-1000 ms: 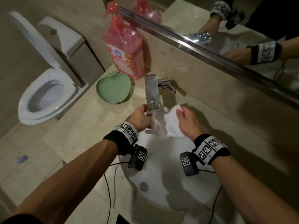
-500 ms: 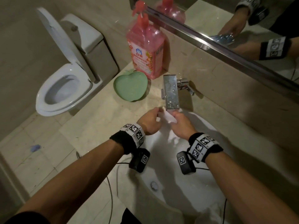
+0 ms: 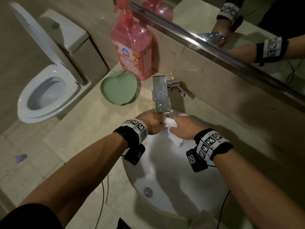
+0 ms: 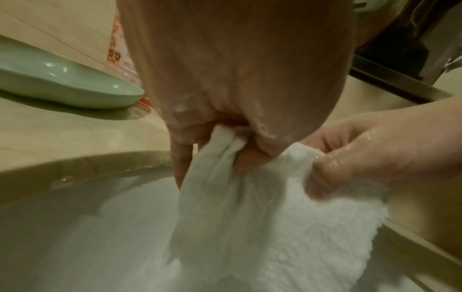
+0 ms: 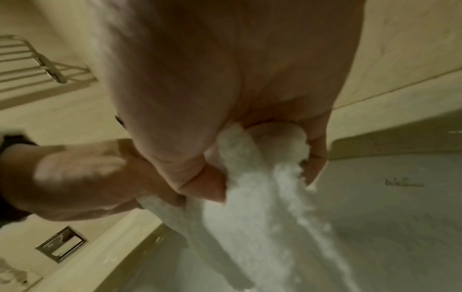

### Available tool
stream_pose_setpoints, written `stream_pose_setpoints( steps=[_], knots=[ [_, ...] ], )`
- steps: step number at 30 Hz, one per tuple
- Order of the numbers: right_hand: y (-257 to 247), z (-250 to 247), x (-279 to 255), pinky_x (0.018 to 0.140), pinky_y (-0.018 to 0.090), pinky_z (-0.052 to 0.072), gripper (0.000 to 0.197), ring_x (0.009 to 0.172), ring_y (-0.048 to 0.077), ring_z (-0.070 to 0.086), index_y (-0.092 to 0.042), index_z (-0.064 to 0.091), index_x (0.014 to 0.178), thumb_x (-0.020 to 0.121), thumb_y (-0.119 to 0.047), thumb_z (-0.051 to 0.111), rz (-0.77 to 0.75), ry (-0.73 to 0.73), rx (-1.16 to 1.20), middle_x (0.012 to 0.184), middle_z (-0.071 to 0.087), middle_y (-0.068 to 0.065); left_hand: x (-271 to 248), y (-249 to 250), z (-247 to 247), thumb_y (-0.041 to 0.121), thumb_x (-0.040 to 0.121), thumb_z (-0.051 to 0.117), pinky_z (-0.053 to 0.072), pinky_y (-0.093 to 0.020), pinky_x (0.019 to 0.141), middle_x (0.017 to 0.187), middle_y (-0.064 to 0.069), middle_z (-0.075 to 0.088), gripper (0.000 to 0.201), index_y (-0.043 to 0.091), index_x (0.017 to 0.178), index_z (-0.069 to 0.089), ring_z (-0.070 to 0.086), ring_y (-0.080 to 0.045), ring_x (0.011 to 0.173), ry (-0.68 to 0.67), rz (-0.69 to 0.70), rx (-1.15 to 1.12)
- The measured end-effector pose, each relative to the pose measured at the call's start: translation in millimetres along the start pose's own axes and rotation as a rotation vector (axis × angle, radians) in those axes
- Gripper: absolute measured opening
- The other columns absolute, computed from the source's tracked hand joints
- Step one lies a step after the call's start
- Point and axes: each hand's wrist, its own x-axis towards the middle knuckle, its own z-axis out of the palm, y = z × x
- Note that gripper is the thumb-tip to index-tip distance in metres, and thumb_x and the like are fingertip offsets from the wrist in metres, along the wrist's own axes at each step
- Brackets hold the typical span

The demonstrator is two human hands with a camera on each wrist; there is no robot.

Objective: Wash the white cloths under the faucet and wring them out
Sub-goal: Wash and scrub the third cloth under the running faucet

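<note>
A wet white cloth hangs bunched between both hands just under the chrome faucet, over the white sink basin. My left hand grips its left part; in the left wrist view the curled fingers pinch folds of the cloth. My right hand grips the right part; in the right wrist view the cloth runs out of the closed fist and hangs down. The hands are close together, almost touching.
A pink soap bottle and a green apple-shaped dish stand on the beige counter left of the faucet. A toilet with raised lid is at far left. A mirror runs above the backsplash. The drain sits low in the basin.
The hands came together under the faucet, gathering the spread cloth into a bunch held between them. The head view shifted so the toilet and bottle sit further right.
</note>
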Motion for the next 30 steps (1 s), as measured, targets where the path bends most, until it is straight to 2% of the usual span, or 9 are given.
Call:
stream_pose_setpoints(
  steps=[3, 6, 9, 12, 16, 21, 24, 26, 30],
  knots=[
    [1, -2, 6, 0.069, 0.028, 0.037, 0.026, 0.086, 0.021, 0.051, -0.022, 0.064, 0.117, 0.096, -0.036, 0.055, 0.027, -0.02, 0.024, 0.108, 0.065, 0.004, 5, -5, 3, 0.032, 0.096, 0.048, 0.037, -0.025, 0.107, 0.131, -0.001, 0.061, 0.035, 0.028, 0.128, 0.06, 0.053, -0.022, 0.119, 0.036, 0.094, -0.045],
    [-1, -4, 14, 0.057, 0.025, 0.038, 0.015, 0.075, 0.015, 0.057, -0.022, 0.062, 0.101, 0.097, -0.032, 0.053, 0.002, 0.003, 0.133, 0.101, 0.067, 0.006, 8, -5, 3, 0.057, 0.077, 0.05, 0.038, -0.031, 0.109, 0.136, 0.006, 0.056, 0.052, 0.045, 0.127, 0.05, 0.05, -0.017, 0.123, -0.048, 0.072, -0.022],
    [1, -4, 16, 0.05, 0.022, 0.038, 0.023, 0.064, 0.004, 0.057, -0.025, 0.06, 0.115, 0.097, -0.036, 0.053, -0.022, 0.0, 0.159, 0.088, 0.064, -0.002, 9, -5, 6, 0.045, 0.072, 0.069, 0.044, -0.03, 0.101, 0.138, 0.005, 0.054, 0.062, 0.043, 0.129, 0.042, 0.054, -0.018, 0.118, -0.054, 0.032, 0.041],
    [0, 2, 15, 0.044, 0.015, 0.043, 0.027, 0.057, -0.003, 0.063, -0.032, 0.055, 0.11, 0.088, -0.038, 0.07, -0.06, -0.014, 0.213, 0.088, 0.064, -0.006, 14, -7, 6, 0.036, 0.086, 0.052, 0.051, -0.034, 0.095, 0.128, -0.002, 0.061, 0.039, 0.03, 0.124, 0.054, 0.059, -0.024, 0.113, -0.015, -0.1, 0.113],
    [-2, 19, 25, 0.082, 0.037, 0.059, 0.054, 0.097, 0.019, 0.07, -0.016, 0.065, 0.119, 0.071, -0.027, 0.087, 0.002, -0.028, 0.337, 0.108, 0.072, 0.002, 11, -11, 1, 0.024, 0.092, 0.052, 0.054, -0.039, 0.089, 0.119, -0.013, 0.063, 0.031, 0.013, 0.119, 0.06, 0.063, -0.031, 0.105, 0.01, -0.14, 0.194],
    [-9, 28, 43, 0.081, 0.03, 0.055, 0.037, 0.095, 0.02, 0.067, -0.015, 0.069, 0.102, 0.07, -0.023, 0.086, 0.001, 0.044, 0.315, 0.104, 0.071, 0.001, -5, -5, -9, 0.031, 0.089, 0.053, 0.05, -0.031, 0.073, 0.1, -0.005, 0.068, 0.016, 0.019, 0.093, 0.063, 0.064, -0.025, 0.089, 0.075, -0.016, -0.002],
    [-20, 34, 55, 0.097, 0.036, 0.051, 0.017, 0.108, 0.023, 0.064, -0.016, 0.065, 0.104, 0.088, -0.02, 0.068, -0.115, 0.012, 0.097, 0.113, 0.07, 0.005, -9, -11, -12, 0.04, 0.083, 0.058, 0.055, -0.039, 0.083, 0.11, -0.01, 0.063, 0.044, 0.015, 0.119, 0.055, 0.063, -0.027, 0.094, -0.002, -0.107, 0.049],
    [-25, 37, 60, 0.093, 0.035, 0.051, 0.008, 0.107, 0.026, 0.064, -0.019, 0.059, 0.101, 0.094, -0.015, 0.057, -0.153, -0.007, 0.067, 0.112, 0.068, 0.007, -13, -17, -12, 0.049, 0.078, 0.062, 0.055, -0.04, 0.085, 0.114, -0.011, 0.058, 0.068, 0.012, 0.131, 0.043, 0.06, -0.028, 0.095, -0.053, -0.179, 0.086],
    [-23, 43, 62, 0.089, 0.033, 0.055, 0.033, 0.1, 0.023, 0.065, -0.015, 0.059, 0.128, 0.096, -0.021, 0.059, -0.159, 0.014, -0.007, 0.115, 0.068, 0.008, -11, -27, -10, 0.04, 0.084, 0.067, 0.047, -0.032, 0.08, 0.117, -0.013, 0.062, 0.079, 0.008, 0.144, 0.026, 0.059, -0.026, 0.093, -0.098, -0.269, -0.112]
  ],
)
